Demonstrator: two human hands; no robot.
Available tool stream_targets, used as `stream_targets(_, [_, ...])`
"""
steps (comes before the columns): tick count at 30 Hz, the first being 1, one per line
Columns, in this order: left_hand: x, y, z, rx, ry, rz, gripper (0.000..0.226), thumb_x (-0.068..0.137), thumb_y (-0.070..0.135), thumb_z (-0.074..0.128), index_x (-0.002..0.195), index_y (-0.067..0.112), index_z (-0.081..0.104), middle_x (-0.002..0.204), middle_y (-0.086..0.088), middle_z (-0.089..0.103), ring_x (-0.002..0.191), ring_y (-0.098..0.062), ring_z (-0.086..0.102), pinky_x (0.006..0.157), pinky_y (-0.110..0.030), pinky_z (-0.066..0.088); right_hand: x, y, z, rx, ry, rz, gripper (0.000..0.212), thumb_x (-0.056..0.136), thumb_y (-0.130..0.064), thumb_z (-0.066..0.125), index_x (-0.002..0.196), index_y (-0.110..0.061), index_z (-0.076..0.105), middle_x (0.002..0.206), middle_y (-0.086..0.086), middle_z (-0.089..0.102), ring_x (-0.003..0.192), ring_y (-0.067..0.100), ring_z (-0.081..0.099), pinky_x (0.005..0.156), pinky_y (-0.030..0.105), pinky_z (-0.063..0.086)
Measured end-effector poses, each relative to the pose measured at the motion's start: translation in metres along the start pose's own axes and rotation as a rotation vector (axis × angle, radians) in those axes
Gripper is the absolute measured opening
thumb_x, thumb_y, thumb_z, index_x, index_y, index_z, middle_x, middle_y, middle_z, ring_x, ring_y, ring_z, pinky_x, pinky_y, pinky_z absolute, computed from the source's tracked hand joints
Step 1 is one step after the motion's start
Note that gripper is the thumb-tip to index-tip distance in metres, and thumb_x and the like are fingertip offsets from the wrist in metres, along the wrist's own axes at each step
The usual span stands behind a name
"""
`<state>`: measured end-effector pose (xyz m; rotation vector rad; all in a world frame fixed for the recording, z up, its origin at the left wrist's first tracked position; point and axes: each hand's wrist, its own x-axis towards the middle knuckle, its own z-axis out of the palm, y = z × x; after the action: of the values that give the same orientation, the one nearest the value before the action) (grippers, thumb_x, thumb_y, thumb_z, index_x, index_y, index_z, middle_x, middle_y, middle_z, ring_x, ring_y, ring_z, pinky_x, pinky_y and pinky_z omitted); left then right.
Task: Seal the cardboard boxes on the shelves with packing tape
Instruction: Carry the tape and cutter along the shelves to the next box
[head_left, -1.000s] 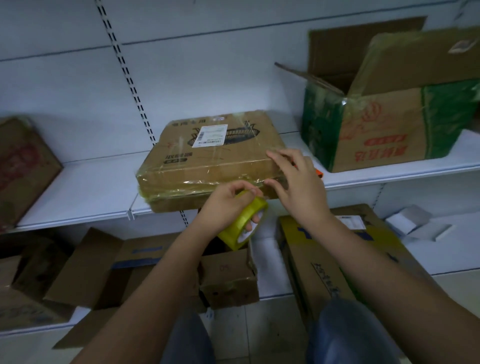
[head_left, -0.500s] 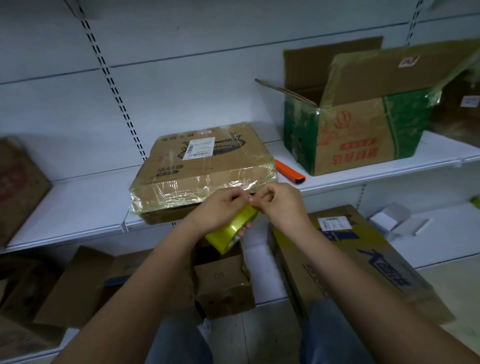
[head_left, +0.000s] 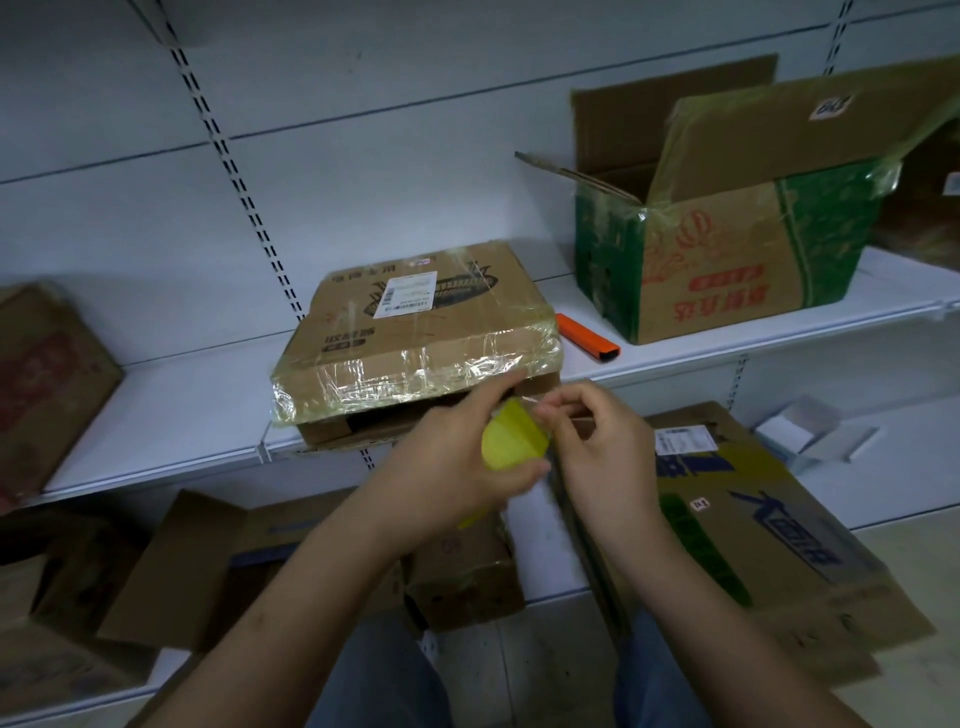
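Gripping the tape roll (head_left: 511, 439), my left hand (head_left: 457, 467) had its fingers curled round the yellow ring, thumb underneath. Right hand (head_left: 597, 447) was just beside it, fingertips pinched together at the roll's upper edge; a thin clear strip seemed to run between them and the roll, though the light was too poor to be sure. Both hands hung in front of the shelf (head_left: 156, 410), just below its front lip.

Flat box (head_left: 415, 332) lay on the shelf straight ahead, label up, wrapped in glossy tape over top and front face. It sat on a second flat carton whose front edge showed beneath. Orange cutter (head_left: 587, 338) lay on the shelf just right of the flat box, between it and the green box (head_left: 727, 260). Green box stood farther right with its flaps up, loose film over the near flap.

Lower down: a long box (head_left: 753, 519) to my right, small cartons (head_left: 462, 571) under my left wrist. Brown carton (head_left: 47, 384) leaned at the shelf's left end.
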<state>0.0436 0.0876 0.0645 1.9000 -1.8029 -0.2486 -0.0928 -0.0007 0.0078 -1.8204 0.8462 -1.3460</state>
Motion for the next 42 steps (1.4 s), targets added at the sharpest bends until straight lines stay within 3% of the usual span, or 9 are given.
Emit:
stream_targets(7, [-0.025, -0.012, 0.038, 0.407, 0.037, -0.034, 0.104, 0.088, 0.053, 0.063, 0.152, 0.043, -0.018, 0.129, 0.001, 0.063, 0.100, -0.019, 0.066, 0.077, -0.035, 0.056, -0.027, 0.032, 0.015, 0.028, 0.025, 0.082, 0.010, 0.091, -0.014, 0.065, 0.086, -0.022, 0.064, 0.085, -0.011, 0.064, 0.085, 0.002, 0.060, 0.070, 0.009, 0.043])
stream_targets(10, [-0.017, -0.019, 0.050, 0.596, 0.255, 0.095, 0.097, 0.079, 0.049, 0.077, 0.156, 0.023, 0.025, 0.108, -0.003, 0.072, 0.085, -0.022, 0.069, 0.067, -0.032, 0.056, -0.019, 0.039, 0.029, 0.099, 0.092, 0.110, 0.011, 0.093, -0.012, 0.063, 0.086, -0.020, 0.063, 0.086, -0.008, 0.065, 0.085, 0.003, 0.061, 0.072, 0.013, 0.046])
stream_targets(12, [-0.010, -0.025, 0.055, 0.663, 0.351, 0.168, 0.088, 0.065, 0.045, 0.089, 0.139, 0.014, 0.054, 0.095, -0.003, 0.075, 0.074, -0.022, 0.070, 0.062, -0.031, 0.056, -0.011, 0.046, 0.038, 0.138, 0.108, 0.145, 0.008, 0.095, -0.014, 0.061, 0.088, -0.018, 0.063, 0.088, -0.007, 0.066, 0.086, 0.005, 0.062, 0.075, 0.019, 0.049])
stream_targets(21, [0.011, -0.043, 0.072, 0.653, 0.507, 0.099, 0.066, 0.080, 0.058, 0.067, 0.127, 0.011, 0.061, 0.127, -0.013, 0.061, 0.117, -0.033, 0.053, 0.094, -0.048, 0.039, 0.014, 0.062, 0.045, 0.116, 0.086, 0.032, 0.010, 0.097, -0.012, 0.057, 0.094, -0.021, 0.059, 0.109, -0.008, 0.064, 0.106, 0.006, 0.062, 0.088, 0.025, 0.051])
stream_targets(24, [0.019, -0.050, 0.070, 0.620, 0.453, 0.018, 0.066, 0.077, 0.070, 0.058, 0.109, 0.013, 0.068, 0.152, -0.022, 0.040, 0.142, -0.047, 0.030, 0.112, -0.066, 0.023, 0.019, 0.064, 0.045, 0.081, 0.066, -0.019, 0.007, 0.097, -0.010, 0.056, 0.094, -0.015, 0.059, 0.109, -0.006, 0.061, 0.108, 0.005, 0.058, 0.089, 0.017, 0.047])
stream_targets(31, [0.017, -0.086, 0.054, 0.652, 0.189, 0.170, 0.062, 0.081, 0.083, 0.040, 0.087, 0.027, 0.066, 0.166, -0.012, 0.012, 0.150, -0.047, -0.003, 0.109, -0.079, 0.011, 0.038, 0.073, 0.037, -0.028, 0.118, -0.159, 0.007, 0.095, 0.001, 0.055, 0.090, -0.003, 0.057, 0.117, 0.008, 0.057, 0.111, 0.015, 0.055, 0.090, 0.007, 0.037])
stream_targets(34, [0.018, -0.086, 0.041, 0.674, 0.093, 0.194, 0.057, 0.085, 0.080, 0.036, 0.095, 0.029, 0.059, 0.165, -0.015, 0.017, 0.148, -0.054, -0.002, 0.106, -0.081, 0.017, 0.049, 0.079, 0.035, -0.044, 0.159, -0.168, 0.008, 0.093, 0.001, 0.058, 0.085, -0.001, 0.058, 0.125, 0.007, 0.052, 0.116, 0.012, 0.052, 0.094, 0.013, 0.042])
stream_targets(38, [0.024, -0.057, 0.025, 0.653, -0.100, 0.031, 0.082, 0.079, 0.087, 0.017, 0.120, 0.027, 0.057, 0.165, -0.013, 0.015, 0.147, -0.053, -0.007, 0.114, -0.072, 0.017, 0.053, 0.091, 0.034, 0.035, 0.155, 0.011, 0.009, 0.096, -0.008, 0.058, 0.087, -0.005, 0.060, 0.115, 0.000, 0.069, 0.104, 0.012, 0.065, 0.092, 0.028, 0.052])
stream_targets(42, [0.026, -0.033, 0.005, 0.603, -0.060, -0.045, 0.081, 0.076, 0.085, 0.023, 0.119, 0.026, 0.059, 0.159, -0.009, 0.034, 0.149, -0.043, 0.020, 0.112, -0.059, 0.032, 0.061, 0.089, 0.028, 0.255, 0.155, 0.174, 0.012, 0.099, -0.014, 0.055, 0.087, -0.011, 0.060, 0.095, 0.002, 0.074, 0.091, 0.016, 0.072, 0.085, 0.040, 0.059])
